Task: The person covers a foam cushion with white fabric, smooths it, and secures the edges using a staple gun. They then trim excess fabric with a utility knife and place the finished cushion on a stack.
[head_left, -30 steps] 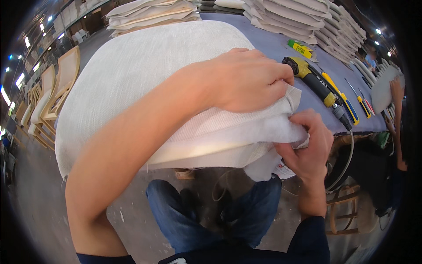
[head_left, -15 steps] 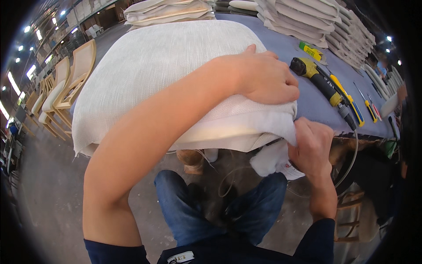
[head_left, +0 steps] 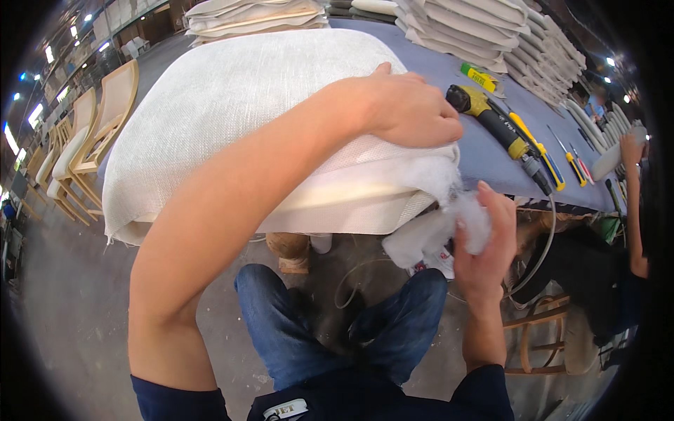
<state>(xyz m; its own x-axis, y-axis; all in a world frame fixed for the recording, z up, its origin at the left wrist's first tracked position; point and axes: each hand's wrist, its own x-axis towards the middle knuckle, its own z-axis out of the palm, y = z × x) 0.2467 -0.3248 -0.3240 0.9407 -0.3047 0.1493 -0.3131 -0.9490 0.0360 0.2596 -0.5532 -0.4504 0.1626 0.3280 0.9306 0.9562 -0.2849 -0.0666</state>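
A seat cushion (head_left: 210,105) in pale woven fabric lies at the table's near edge. My left hand (head_left: 418,112) presses on its right corner, fingers curled over the cover and partly hidden. Below that corner, my right hand (head_left: 488,245) pinches a tuft of white fibre wadding (head_left: 472,217). Wisps of the tuft stretch up to the wadding layer (head_left: 428,172) that shows along the open front side. There the cover's loose edge (head_left: 337,221) hangs down, with a cream foam layer (head_left: 351,193) visible above it.
On the blue-grey tabletop (head_left: 435,70) to the right lie a black-and-yellow air tool (head_left: 498,130) with a hose, screwdrivers (head_left: 576,168) and a green-yellow box (head_left: 479,77). Stacked cushion pieces (head_left: 463,31) stand behind. Wooden chairs (head_left: 105,119) are at left; another person's arm (head_left: 634,203) shows at right.
My right hand has drawn away from the cushion's corner, down and slightly left, pulling out a tuft of wadding. The left hand stays on the corner. The view has shifted slightly.
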